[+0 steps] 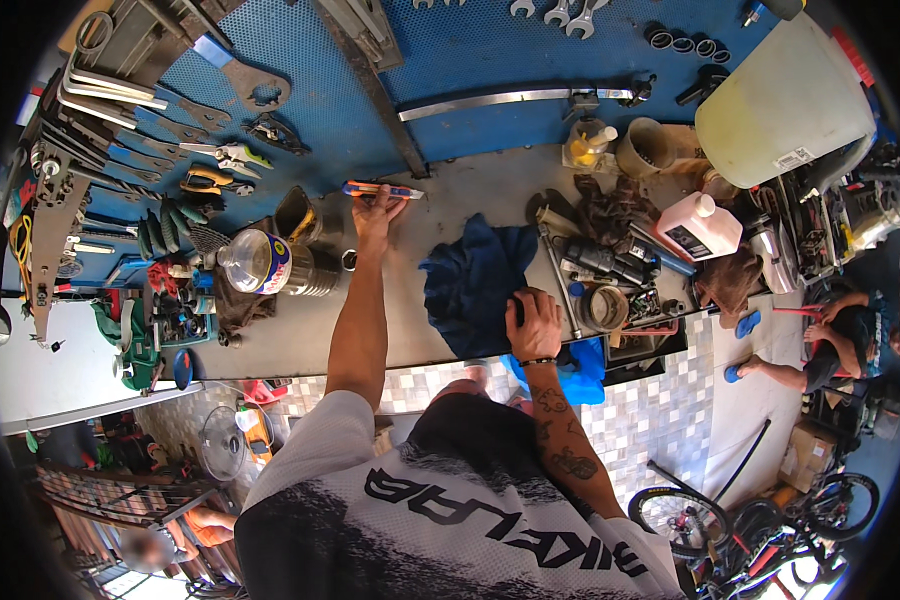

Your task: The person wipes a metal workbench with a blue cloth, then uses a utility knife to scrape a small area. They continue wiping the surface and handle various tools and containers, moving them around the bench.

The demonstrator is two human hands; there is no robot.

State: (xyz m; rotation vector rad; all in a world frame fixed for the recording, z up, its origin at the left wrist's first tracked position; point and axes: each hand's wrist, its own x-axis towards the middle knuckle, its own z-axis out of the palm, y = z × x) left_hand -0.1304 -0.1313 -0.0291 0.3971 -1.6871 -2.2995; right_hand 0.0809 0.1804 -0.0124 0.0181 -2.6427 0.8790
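Near the back of the workbench my left hand [374, 214] is closed on an orange and blue utility knife [382, 190], which lies crosswise at the fingertips, close to the bench surface. My right hand [536, 322] rests palm down at the bench's front edge, fingers apart, touching the right side of a crumpled dark blue cloth [478, 275]. To the left of my left forearm lies a clear plastic bottle [258, 262] with a label, and a small metal ring [349, 260] sits beside that forearm.
A blue pegboard [320, 95] of hand tools backs the bench. On the right stand a pink-white jug [700, 226], a large translucent canister [785, 100] and a round tin [604, 308] among loose parts. Another person [850, 325] sits at far right, above a bicycle [750, 530].
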